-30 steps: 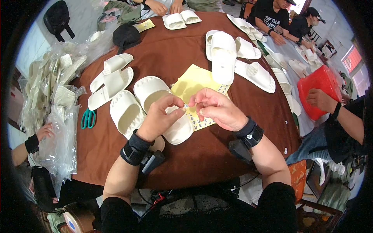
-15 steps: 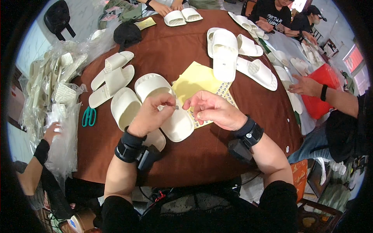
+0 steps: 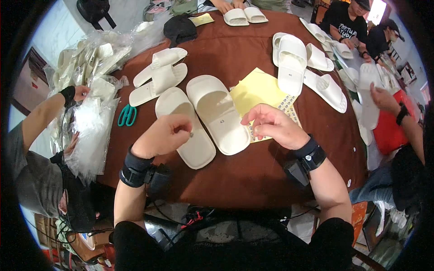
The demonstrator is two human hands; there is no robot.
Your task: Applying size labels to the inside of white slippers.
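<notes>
Two cream slide slippers lie side by side in front of me, toes toward the far side. My left hand (image 3: 165, 137) is over the left slipper (image 3: 197, 153), its fingers curled in. At those fingertips shows a small label (image 3: 191, 134) with a dark mark. On the right slipper (image 3: 230, 135) a small dark print sits on the footbed. My right hand (image 3: 275, 128) hovers beside that slipper's heel, thumb and forefinger apart, with nothing visible between them. Beneath and beyond it lie yellow sheets (image 3: 255, 88) and a sheet of small printed stickers (image 3: 289, 108).
Teal-handled scissors (image 3: 127, 115) lie left, near another slipper pair (image 3: 165, 81) and bagged slippers (image 3: 101, 86) handled by a co-worker. More slippers (image 3: 291, 67) overlap at right. A black cap (image 3: 180, 30) lies far off. Another co-worker's hand (image 3: 384, 99) holds a slipper.
My hands have moved apart, the left one leftward over the left slipper. The view has shifted, so the table sits further right. The co-worker at right now holds up a slipper.
</notes>
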